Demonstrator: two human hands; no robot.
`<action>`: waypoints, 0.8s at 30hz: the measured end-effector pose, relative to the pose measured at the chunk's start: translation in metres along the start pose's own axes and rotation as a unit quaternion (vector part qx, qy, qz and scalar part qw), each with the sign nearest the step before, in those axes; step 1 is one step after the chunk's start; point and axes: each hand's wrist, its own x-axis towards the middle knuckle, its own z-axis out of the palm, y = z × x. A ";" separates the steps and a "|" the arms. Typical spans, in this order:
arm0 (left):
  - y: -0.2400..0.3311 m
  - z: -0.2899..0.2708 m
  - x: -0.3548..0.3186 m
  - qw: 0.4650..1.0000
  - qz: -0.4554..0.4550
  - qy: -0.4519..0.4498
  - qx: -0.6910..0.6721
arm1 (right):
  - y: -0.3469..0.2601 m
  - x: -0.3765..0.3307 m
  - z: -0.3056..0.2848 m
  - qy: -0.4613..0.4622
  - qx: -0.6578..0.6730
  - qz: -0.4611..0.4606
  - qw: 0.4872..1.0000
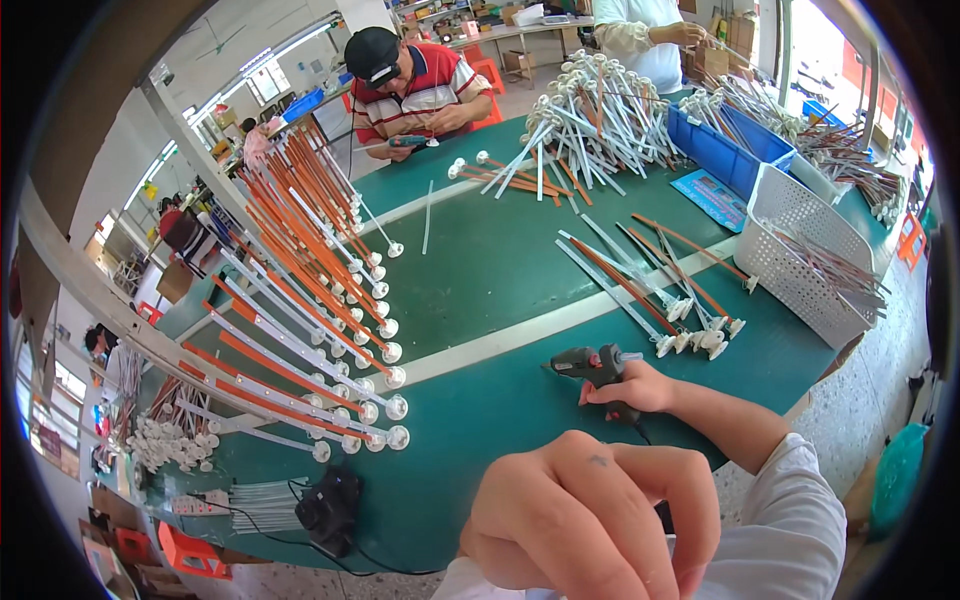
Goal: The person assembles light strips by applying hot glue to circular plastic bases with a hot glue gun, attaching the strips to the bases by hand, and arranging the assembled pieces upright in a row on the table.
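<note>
My right hand [640,388] grips a dark glue gun [592,366], its tip toward the left, over the near green table. Close to the camera, my left hand [600,510] has its fingers curled, with the knuckles facing up; whatever is inside them is hidden. Beyond the glue gun lies a small bunch of white and orange strips [640,290] with white round ends. At the left, a long row of orange and white strips [290,330] leans on a rail, their white round bases [397,407] resting on the table.
A black device [330,510] with a cord sits at the near left. A white perforated basket [810,250] and a blue bin [728,145] stand at the right. Behind is a big heap of strips [600,120]. Across the table a person in a cap [405,90] works with a glue gun.
</note>
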 end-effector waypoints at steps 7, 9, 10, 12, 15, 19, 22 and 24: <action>0.000 -0.011 -0.001 0.999 0.001 -0.048 -0.017 | -0.006 0.002 0.002 -0.002 -0.006 0.016 1.000; -0.007 -0.014 -0.002 0.999 0.015 -0.045 -0.026 | -0.003 0.001 -0.001 0.001 -0.016 -0.001 1.000; -0.011 -0.018 0.001 0.996 0.039 -0.072 -0.031 | -0.003 0.002 -0.001 0.001 -0.008 0.002 1.000; -0.013 -0.018 0.003 0.993 0.063 -0.098 -0.034 | -0.003 0.001 0.000 -0.001 0.001 0.005 1.000; -0.015 -0.017 0.002 0.993 0.055 -0.099 -0.041 | -0.002 0.000 -0.003 0.002 -0.008 -0.010 1.000; 0.001 0.006 -0.010 1.000 0.021 0.001 0.004 | -0.007 0.001 0.003 -0.002 0.004 0.004 1.000; -0.003 0.007 -0.017 0.998 -0.027 0.062 0.005 | -0.006 -0.002 -0.002 -0.001 0.001 0.010 1.000; -0.001 0.009 -0.017 0.998 -0.019 0.062 0.008 | -0.007 -0.002 0.000 -0.006 0.002 0.017 1.000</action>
